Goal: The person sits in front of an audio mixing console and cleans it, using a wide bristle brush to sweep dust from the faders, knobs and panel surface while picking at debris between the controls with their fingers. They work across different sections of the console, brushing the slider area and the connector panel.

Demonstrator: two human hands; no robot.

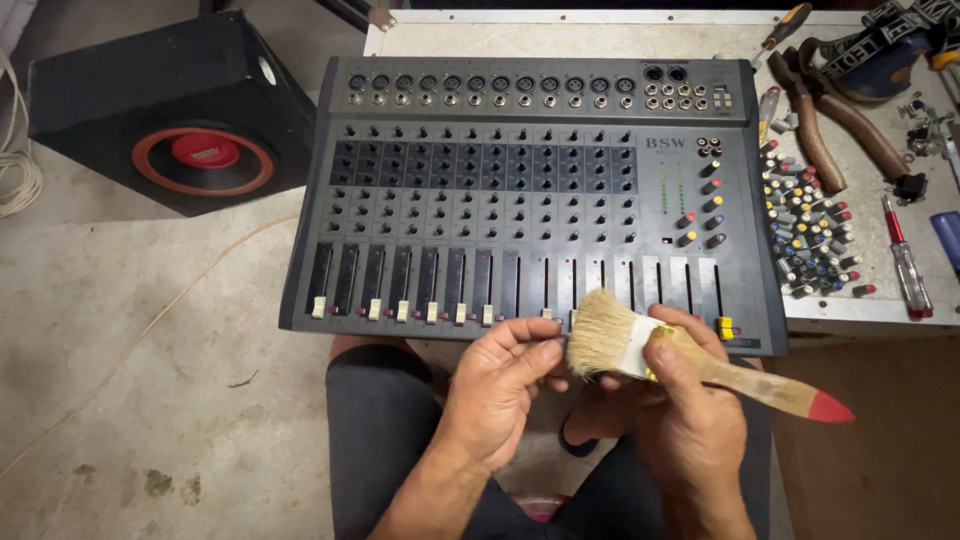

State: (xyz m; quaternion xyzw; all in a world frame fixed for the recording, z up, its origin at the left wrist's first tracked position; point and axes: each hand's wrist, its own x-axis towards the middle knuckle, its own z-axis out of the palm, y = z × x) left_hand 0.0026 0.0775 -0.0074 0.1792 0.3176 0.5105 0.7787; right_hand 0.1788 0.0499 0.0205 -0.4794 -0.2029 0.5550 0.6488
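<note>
Over concrete floor (150, 330), at mixer's (520, 200) near edge: right hand (690, 400) clamped on brush (640, 345), left hand (500, 385) pinching bristle tips; better kept light, clear of faders (400, 310).

The right hand (690, 400) wraps the paintbrush (640, 345) at its ferrule, so the metal band mostly disappears under the fingers. The left hand (500, 385) covers whatever small piece its fingertips pinch; too small to tell. The mixer (530, 190) hides its near edge behind both hands. Top right, the tool pile (890, 50) runs off the frame. The loose knobs (810, 230) blur into a speckled heap, uncountable. The white cable (15, 160) is cut off at the left edge.
</note>
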